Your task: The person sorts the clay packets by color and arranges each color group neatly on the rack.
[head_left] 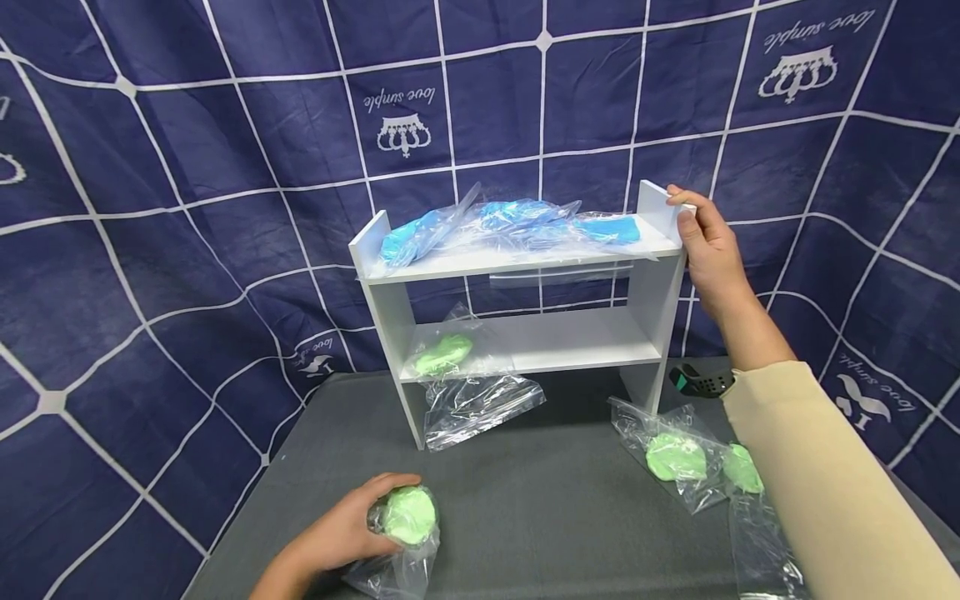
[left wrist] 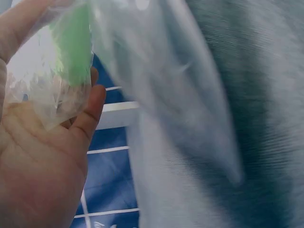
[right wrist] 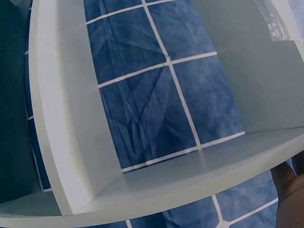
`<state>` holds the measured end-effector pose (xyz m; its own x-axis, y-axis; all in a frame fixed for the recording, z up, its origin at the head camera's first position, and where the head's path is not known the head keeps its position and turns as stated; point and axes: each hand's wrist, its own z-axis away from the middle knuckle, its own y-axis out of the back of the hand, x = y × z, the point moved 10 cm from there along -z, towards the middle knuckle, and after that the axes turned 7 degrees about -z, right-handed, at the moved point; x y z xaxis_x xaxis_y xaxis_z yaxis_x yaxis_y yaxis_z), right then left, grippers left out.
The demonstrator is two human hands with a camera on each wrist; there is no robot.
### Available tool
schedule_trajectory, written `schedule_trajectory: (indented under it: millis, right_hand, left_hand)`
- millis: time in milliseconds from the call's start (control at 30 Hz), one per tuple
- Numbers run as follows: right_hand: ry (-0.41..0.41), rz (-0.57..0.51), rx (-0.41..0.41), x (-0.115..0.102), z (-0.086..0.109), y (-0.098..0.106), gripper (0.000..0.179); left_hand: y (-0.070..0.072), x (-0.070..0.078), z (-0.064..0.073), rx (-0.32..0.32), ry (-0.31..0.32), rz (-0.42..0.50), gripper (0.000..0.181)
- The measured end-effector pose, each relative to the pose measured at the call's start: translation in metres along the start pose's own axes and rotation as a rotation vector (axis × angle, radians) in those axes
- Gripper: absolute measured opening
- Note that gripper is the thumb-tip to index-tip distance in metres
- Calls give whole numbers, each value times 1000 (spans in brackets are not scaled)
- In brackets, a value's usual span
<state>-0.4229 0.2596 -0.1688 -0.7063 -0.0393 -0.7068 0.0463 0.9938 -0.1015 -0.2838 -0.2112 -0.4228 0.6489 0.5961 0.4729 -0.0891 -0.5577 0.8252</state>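
Note:
My left hand (head_left: 347,527) grips a clear plastic bag with a round light-green lump (head_left: 409,515) in it, just above the front left of the dark table. In the left wrist view the green lump (left wrist: 71,42) shows through the plastic between thumb and fingers. My right hand (head_left: 711,246) holds the upper right side panel of a white two-tier shelf (head_left: 570,337), thumb in front and fingers over the edge. Several bags with blue contents (head_left: 517,215) lie on the top board. A bagged green lump (head_left: 444,355) sits at the left of the lower board, its plastic hanging over the front.
Two more bagged green lumps, one flat and round (head_left: 676,457) and one partly behind my right sleeve (head_left: 742,468), lie at the table's right. A black strap (head_left: 701,381) lies beside the shelf's right foot. Blue gridded cloth (head_left: 225,150) hangs behind and at both sides.

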Motion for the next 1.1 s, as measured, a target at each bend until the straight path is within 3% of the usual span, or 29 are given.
schedule_trajectory:
  millis: [300,467,567,667,800,1100]
  right_hand:
    - [-8,42,2,1,0,0,26]
    - [1,29,1,-1,0,0,27]
    - [0,27,4,-1,0,1,27]
    - [-1,27,6,0,1,1,27]
    - [-2,48,5,1,1,0,27]
    - [1,22,5,-2,0,1,27]
  left_hand:
    - [26,34,-3,-2,-112,3,72]
    - [42,46,-11,7,-109,40,73]
    - [52,54,-18,4,-105,123,75]
    - [63,63,-25,15,-139,233,79]
    - [83,68,-33,95,-157,305,83]
    - [114,65,-70,351,-66,229,79]
